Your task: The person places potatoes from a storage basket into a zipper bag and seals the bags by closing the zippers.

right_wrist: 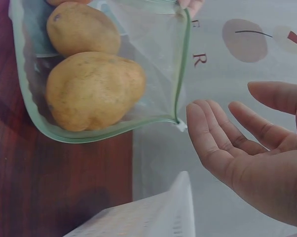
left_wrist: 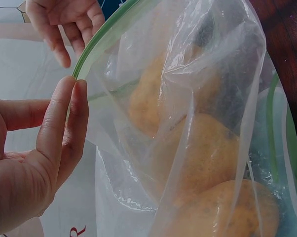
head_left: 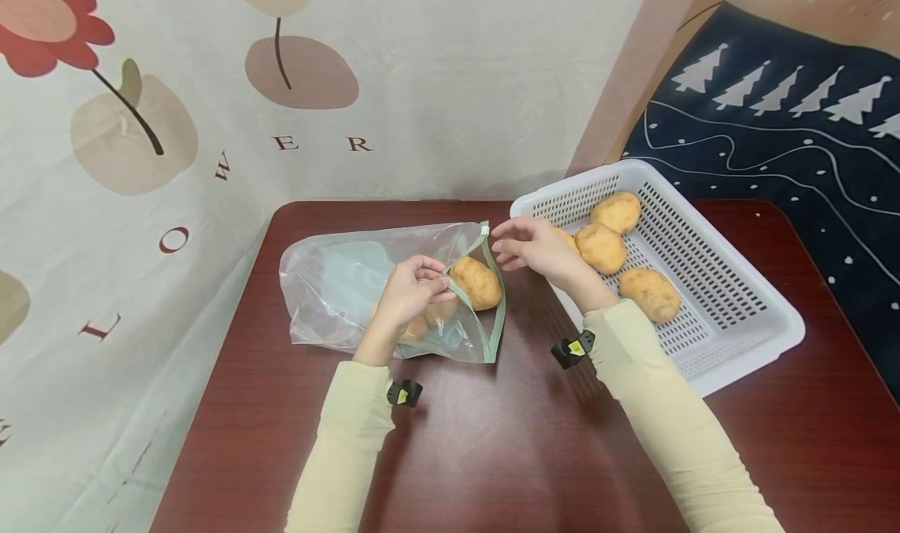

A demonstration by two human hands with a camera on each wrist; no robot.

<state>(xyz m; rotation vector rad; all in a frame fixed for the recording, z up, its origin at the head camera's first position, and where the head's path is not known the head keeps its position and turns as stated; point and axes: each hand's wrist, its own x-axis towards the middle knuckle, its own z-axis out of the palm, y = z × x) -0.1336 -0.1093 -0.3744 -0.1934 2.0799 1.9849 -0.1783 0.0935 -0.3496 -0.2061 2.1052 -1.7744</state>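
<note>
A clear zip bag [head_left: 337, 283] with a green-edged mouth lies on the table, its mouth toward the right. My left hand [head_left: 408, 295] pinches the upper edge of that mouth between fingers and thumb, lifting it. Just inside the mouth sits a potato [head_left: 476, 283]; more potatoes [left_wrist: 198, 148] show through the plastic behind it. My right hand [head_left: 537, 252] is by the bag's far corner, beside the white zip slider [right_wrist: 181, 125]. Its fingers are loosely bent and hold nothing; in the right wrist view a gap separates them from the slider.
To the right stands a white perforated plastic basket [head_left: 731, 283] with several potatoes [head_left: 650, 295] in it, its left rim under my right forearm. A patterned cloth [head_left: 450, 72] hangs behind the dark red table [head_left: 534, 439], and a navy cloth [head_left: 780, 142] hangs at the right.
</note>
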